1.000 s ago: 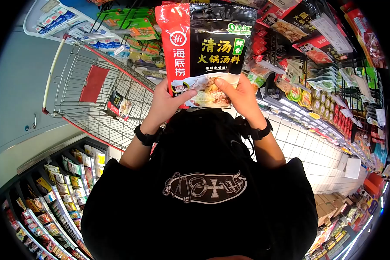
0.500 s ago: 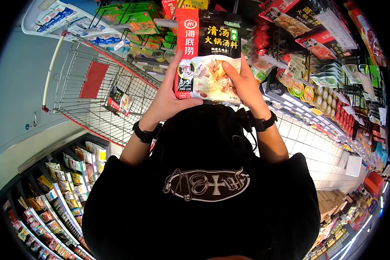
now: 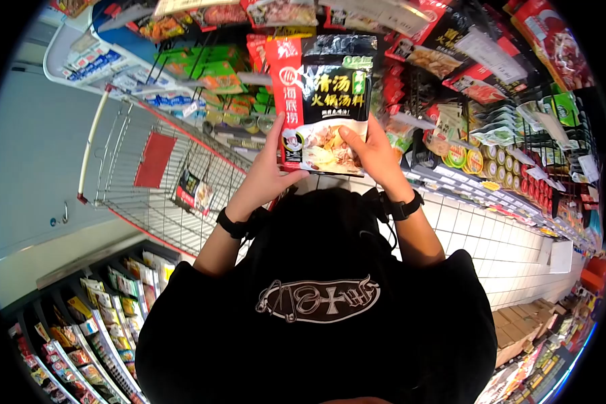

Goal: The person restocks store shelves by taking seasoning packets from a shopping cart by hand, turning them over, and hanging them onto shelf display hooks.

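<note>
Between my two hands is a packet of hot pot soup base [image 3: 326, 101], black with a red stripe down its left side and a picture of food at the bottom. My left hand [image 3: 273, 165] grips its lower left edge, the thumb along the bottom. My right hand [image 3: 377, 155] clasps the lower right edge, with the thumb pressed on the food picture. The fingers behind the packet are hidden. A similar black and red packet [image 3: 194, 192] lies in the wire shopping cart [image 3: 138, 195] to the left of my hands.
Hanging packets [image 3: 427, 40] and price tags fill the rack ahead and to the right. Rows of cans [image 3: 501, 161] stand on the right shelf. Behind on the left is a shelf of small packets [image 3: 94, 323]. Cardboard boxes [image 3: 522, 326] sit at the lower right, beside the tiled floor [image 3: 464, 215].
Both hands and the packet sit slightly lower in view, and the packet's top tilts a little away. The view has shifted, showing more of the upper rack. My grip is the same.
</note>
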Motion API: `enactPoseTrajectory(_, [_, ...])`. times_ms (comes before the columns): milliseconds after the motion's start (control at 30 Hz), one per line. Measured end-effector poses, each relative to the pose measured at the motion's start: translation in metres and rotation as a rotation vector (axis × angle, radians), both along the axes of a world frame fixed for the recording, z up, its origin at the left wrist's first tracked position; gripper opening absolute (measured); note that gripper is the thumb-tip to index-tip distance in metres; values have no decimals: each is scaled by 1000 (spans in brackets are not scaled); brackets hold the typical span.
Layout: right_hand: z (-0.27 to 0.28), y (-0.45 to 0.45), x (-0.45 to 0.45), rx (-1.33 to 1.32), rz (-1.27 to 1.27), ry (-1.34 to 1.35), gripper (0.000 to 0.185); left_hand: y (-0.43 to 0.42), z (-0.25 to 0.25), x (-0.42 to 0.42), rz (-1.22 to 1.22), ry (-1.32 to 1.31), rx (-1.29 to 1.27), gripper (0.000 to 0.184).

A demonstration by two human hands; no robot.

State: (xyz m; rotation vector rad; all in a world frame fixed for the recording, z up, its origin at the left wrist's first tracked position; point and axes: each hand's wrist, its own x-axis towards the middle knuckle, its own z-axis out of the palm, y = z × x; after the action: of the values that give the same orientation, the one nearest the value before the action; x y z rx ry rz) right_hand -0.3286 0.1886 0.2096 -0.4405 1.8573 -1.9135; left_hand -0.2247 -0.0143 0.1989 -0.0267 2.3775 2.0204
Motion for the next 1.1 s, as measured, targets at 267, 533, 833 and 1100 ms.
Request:
enactPoseTrajectory(267, [-7,26,-27,111,-152,230,36,-5,67,-67,95,402,-364,62])
enactPoseTrajectory(533, [5,45,-44,-76,-202,161,36,26,111,-136,26,427,498,47])
enactPoseTrajectory(833, [32,45,-45,-121,-106,269,36,28,151,-133,-96,565,406,28])
enactPoseTrajectory(1100, [31,35,-61,-172,-105,290,34,32,152,-135,171,539,220,28])
